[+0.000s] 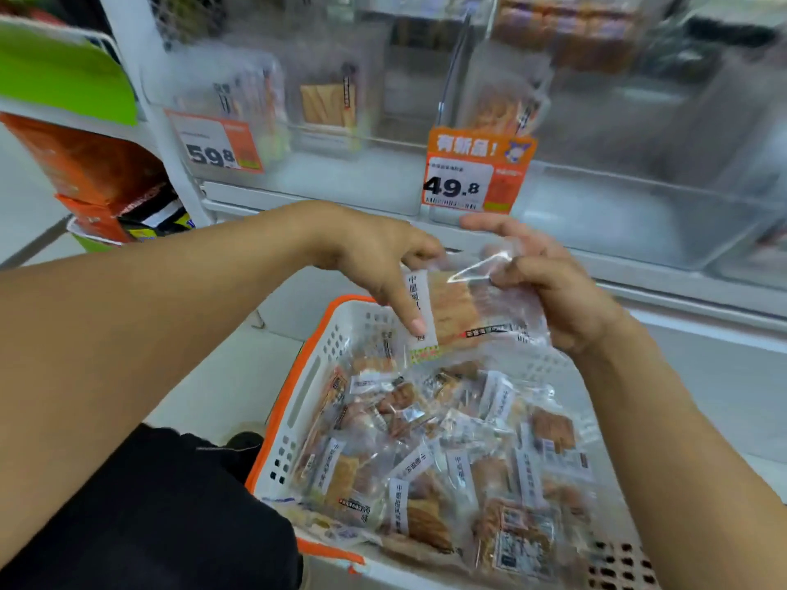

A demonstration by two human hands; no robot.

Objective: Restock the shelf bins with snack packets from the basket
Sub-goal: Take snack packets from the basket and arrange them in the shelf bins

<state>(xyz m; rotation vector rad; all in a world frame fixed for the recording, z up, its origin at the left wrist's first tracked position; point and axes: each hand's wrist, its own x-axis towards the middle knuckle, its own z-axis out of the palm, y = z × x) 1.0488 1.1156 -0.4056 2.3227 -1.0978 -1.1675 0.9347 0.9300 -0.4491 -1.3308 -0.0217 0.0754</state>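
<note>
Both hands hold 1 clear snack packet (464,310) above the far rim of the white-and-orange basket (298,393): the left hand (374,257) pinches its top left edge, forefinger lying down the white label, while the right hand (553,287) grips the crumpled top right corner. To do this well, I would flatten the packet, label forward, and lift it clear of the heap of packets (426,453) before swinging it up. The clear shelf bin (639,215) beside the 49.8 price tag (472,176) looks roomy, but its front lip and that tag stand in the path.
</note>
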